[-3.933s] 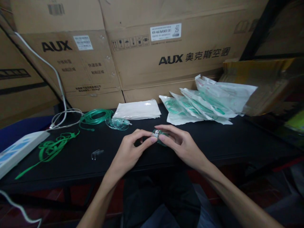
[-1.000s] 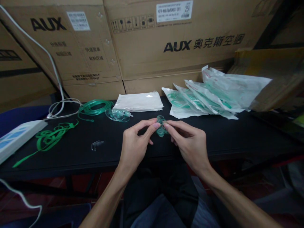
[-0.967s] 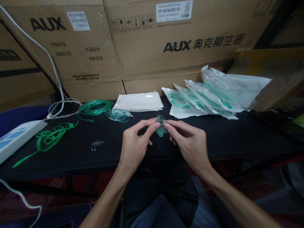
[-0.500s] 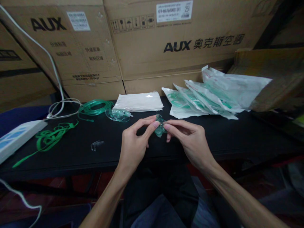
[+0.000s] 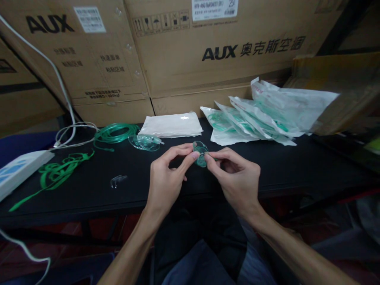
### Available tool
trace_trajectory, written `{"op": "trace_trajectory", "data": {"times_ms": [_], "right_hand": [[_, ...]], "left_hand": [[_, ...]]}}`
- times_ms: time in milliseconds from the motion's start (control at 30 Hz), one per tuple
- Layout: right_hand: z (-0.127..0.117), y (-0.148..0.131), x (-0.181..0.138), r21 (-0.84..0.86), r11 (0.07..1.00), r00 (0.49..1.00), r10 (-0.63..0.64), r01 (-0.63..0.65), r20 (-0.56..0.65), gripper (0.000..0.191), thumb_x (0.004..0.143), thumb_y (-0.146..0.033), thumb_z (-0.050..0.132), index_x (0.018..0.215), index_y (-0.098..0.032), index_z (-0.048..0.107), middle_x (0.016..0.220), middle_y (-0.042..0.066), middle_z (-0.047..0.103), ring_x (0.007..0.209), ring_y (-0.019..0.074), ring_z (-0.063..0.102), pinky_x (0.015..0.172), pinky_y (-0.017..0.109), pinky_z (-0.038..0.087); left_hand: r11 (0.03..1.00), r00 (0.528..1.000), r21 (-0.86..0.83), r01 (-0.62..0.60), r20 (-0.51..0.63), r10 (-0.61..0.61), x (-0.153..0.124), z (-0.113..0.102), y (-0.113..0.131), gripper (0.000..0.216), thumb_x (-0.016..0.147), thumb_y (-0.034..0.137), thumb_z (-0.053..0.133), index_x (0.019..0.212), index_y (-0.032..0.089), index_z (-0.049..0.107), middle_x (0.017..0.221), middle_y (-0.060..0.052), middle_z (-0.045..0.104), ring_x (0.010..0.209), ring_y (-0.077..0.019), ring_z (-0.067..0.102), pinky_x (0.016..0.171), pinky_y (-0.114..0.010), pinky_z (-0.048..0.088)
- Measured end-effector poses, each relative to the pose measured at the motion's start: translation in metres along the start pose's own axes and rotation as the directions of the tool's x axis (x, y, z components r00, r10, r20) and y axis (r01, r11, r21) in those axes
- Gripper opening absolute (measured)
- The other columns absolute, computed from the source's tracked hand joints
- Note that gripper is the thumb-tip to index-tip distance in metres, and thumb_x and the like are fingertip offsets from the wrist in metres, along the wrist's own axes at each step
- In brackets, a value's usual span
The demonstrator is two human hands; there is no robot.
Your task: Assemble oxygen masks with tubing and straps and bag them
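Both of my hands pinch a small clear green plastic piece (image 5: 200, 153) above the black table (image 5: 89, 194). My left hand (image 5: 166, 178) grips its left side between thumb and forefinger. My right hand (image 5: 237, 178) grips its right side the same way, the other fingers curled. Further back lie a clear green mask (image 5: 146, 141) and a coil of green tubing (image 5: 114, 133).
Green strap (image 5: 57, 172) and a small clear clip (image 5: 118, 180) lie at the left. A white packet (image 5: 172, 124) and several sealed bags (image 5: 255, 118) sit at the back. A white box (image 5: 18, 172) is at the far left, with cables (image 5: 71, 130). Cardboard boxes (image 5: 208, 51) form a wall behind.
My hands with the green piece have risen slightly and turned it. The view has tilted a little. Everything on the table stays where it was.
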State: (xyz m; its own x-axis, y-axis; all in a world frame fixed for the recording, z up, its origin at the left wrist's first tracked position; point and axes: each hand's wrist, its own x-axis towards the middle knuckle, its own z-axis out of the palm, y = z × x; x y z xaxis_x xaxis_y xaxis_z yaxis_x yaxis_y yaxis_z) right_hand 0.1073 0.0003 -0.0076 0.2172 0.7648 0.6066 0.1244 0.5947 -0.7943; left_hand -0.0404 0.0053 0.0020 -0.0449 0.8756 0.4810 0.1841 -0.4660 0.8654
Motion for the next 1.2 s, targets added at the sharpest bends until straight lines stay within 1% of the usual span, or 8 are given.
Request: {"op": "trace_trajectory", "data": {"times_ms": [200, 333, 500, 800, 900, 1000, 1100, 1200], "right_hand": [[-0.004, -0.001, 0.003, 0.028, 0.999, 0.997, 0.021, -0.023, 0.071, 0.006, 0.083, -0.015, 0.075, 0.085, -0.019, 0.079, 0.074, 0.001, 0.071, 0.066, 0.014, 0.058, 0.059, 0.029, 0.044], [-0.006, 0.0, 0.004, 0.024, 1.0, 0.996, -0.003, 0.001, 0.086, 0.007, 0.083, -0.016, 0.076, 0.085, -0.021, 0.081, 0.076, 0.002, 0.073, 0.069, 0.0159, 0.062, 0.06, 0.029, 0.047], [-0.005, -0.001, 0.003, 0.039, 0.999, 0.995, -0.024, 0.02, 0.093, 0.01, 0.082, -0.014, 0.077, 0.086, -0.021, 0.082, 0.078, 0.002, 0.075, 0.071, 0.0156, 0.064, 0.062, 0.029, 0.048], [-0.009, -0.003, 0.008, 0.053, 0.997, 0.988, 0.046, -0.054, 0.151, 0.01, 0.083, -0.016, 0.077, 0.087, -0.022, 0.083, 0.083, 0.002, 0.079, 0.075, 0.0169, 0.07, 0.068, 0.029, 0.055], [-0.013, -0.005, 0.012, 0.062, 0.993, 0.974, 0.081, -0.096, 0.213, 0.01, 0.083, -0.016, 0.077, 0.087, -0.022, 0.084, 0.082, 0.002, 0.078, 0.073, 0.0162, 0.068, 0.068, 0.029, 0.054], [-0.017, -0.003, 0.015, 0.084, 0.986, 0.95, 0.111, -0.141, 0.293, 0.01, 0.083, -0.017, 0.077, 0.087, -0.023, 0.084, 0.08, 0.001, 0.077, 0.071, 0.0147, 0.065, 0.066, 0.028, 0.053], [-0.02, 0.002, 0.017, 0.134, 0.977, 0.928, 0.109, -0.166, 0.356, 0.008, 0.084, -0.02, 0.078, 0.088, -0.023, 0.084, 0.085, 0.002, 0.077, 0.075, 0.0157, 0.066, 0.068, 0.029, 0.052], [-0.021, 0.004, 0.017, 0.199, 0.961, 0.912, 0.101, -0.193, 0.397, 0.007, 0.085, -0.024, 0.078, 0.09, -0.023, 0.084, 0.088, 0.003, 0.077, 0.078, 0.0163, 0.066, 0.07, 0.029, 0.052]], "left_hand": [[1.0, 1.0, 0.015, 0.009, -0.005, -0.009, 0.002, -0.001, 0.003, 0.022, 0.086, 0.038, 0.076, 0.091, 0.017, 0.079, 0.114, -0.009, 0.077, 0.096, -0.0234, 0.073, 0.046, -0.017, 0.051], [1.0, 1.0, 0.022, 0.022, -0.012, -0.021, 0.003, -0.002, 0.005, 0.022, 0.086, 0.038, 0.076, 0.089, 0.017, 0.08, 0.111, -0.01, 0.078, 0.104, -0.027, 0.073, 0.052, -0.02, 0.054], [1.0, 1.0, 0.013, 0.027, -0.01, -0.027, 0.004, -0.002, 0.005, 0.02, 0.085, 0.037, 0.077, 0.086, 0.018, 0.08, 0.108, -0.009, 0.079, 0.108, -0.0265, 0.072, 0.057, -0.021, 0.055], [0.999, 0.999, 0.029, 0.041, -0.011, -0.04, 0.005, -0.005, 0.004, 0.022, 0.084, 0.04, 0.078, 0.085, 0.019, 0.08, 0.108, -0.008, 0.079, 0.107, -0.0273, 0.072, 0.06, -0.023, 0.055], [0.997, 0.998, 0.038, 0.063, -0.004, -0.063, 0.005, -0.005, 0.005, 0.022, 0.084, 0.041, 0.078, 0.086, 0.019, 0.081, 0.108, -0.008, 0.079, 0.106, -0.0272, 0.072, 0.063, -0.026, 0.056], [0.998, 0.998, 0.017, 0.062, 0.02, -0.063, 0.005, -0.005, 0.006, 0.019, 0.083, 0.04, 0.079, 0.085, 0.021, 0.081, 0.105, -0.007, 0.08, 0.101, -0.0251, 0.072, 0.07, -0.029, 0.057], [0.997, 0.995, -0.03, 0.074, 0.063, -0.072, 0.006, -0.007, 0.005, 0.018, 0.083, 0.04, 0.08, 0.089, 0.022, 0.082, 0.105, -0.006, 0.08, 0.097, -0.0238, 0.072, 0.077, -0.031, 0.057], [0.988, 0.989, -0.104, 0.114, 0.111, -0.102, 0.006, -0.009, 0.004, 0.019, 0.082, 0.04, 0.081, 0.092, 0.024, 0.082, 0.108, -0.006, 0.079, 0.099, -0.0238, 0.071, 0.079, -0.032, 0.056]]}}
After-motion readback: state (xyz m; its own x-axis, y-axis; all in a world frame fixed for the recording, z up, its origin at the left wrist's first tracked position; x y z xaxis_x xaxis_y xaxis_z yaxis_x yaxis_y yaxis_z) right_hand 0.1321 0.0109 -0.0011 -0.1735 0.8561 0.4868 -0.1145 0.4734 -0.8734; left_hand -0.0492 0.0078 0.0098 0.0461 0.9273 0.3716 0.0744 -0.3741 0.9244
